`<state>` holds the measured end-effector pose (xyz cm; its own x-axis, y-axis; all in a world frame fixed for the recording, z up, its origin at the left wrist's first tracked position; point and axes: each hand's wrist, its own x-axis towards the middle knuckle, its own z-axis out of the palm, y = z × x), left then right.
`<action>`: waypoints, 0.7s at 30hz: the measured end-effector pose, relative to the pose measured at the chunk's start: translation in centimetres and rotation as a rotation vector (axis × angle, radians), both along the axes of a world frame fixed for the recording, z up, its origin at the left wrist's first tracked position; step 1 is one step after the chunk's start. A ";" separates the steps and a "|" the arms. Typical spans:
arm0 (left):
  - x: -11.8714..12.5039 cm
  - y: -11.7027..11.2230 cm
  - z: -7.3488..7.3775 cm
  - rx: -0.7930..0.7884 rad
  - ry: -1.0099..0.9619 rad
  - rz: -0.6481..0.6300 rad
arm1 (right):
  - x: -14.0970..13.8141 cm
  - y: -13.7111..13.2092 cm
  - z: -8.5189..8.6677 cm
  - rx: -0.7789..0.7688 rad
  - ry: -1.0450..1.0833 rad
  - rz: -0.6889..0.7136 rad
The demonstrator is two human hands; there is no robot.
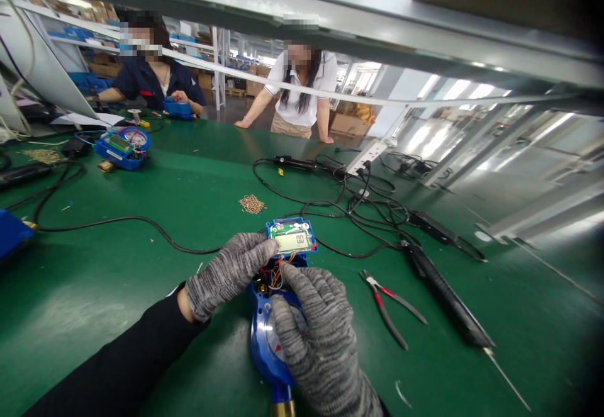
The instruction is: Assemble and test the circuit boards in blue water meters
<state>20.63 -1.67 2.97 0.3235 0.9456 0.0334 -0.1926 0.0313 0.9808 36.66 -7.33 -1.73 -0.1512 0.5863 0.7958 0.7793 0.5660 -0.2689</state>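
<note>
A blue water meter with a round dial and brass fitting lies in front of me, its electronics housing open. In my gloved left hand I grip the edge of its display board, seated in a blue cover, with an LCD reading about 0.0. Thin coloured wires run between board and housing. The gloved right hand bends over the meter, fingertips at the wires and thumb above the dial, covering part of it. Red-handled cutting pliers lie to its right.
A pile of small brass screws sits beyond the meter. Cables and a power strip lie behind, a black electric screwdriver at right. Another opened meter is at left. Two people are across the green table; a shelf beam hangs overhead.
</note>
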 end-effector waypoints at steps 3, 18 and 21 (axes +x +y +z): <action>0.0 0.0 0.1 0.005 0.003 -0.015 | -0.4 -0.2 -0.2 -0.037 -0.028 -0.012; -0.3 0.7 -0.3 -0.004 0.101 -0.022 | 3.2 6.8 2.4 -0.465 0.210 0.192; -0.3 1.0 -0.3 -0.018 0.105 -0.116 | 2.4 7.2 1.9 -0.423 0.167 0.127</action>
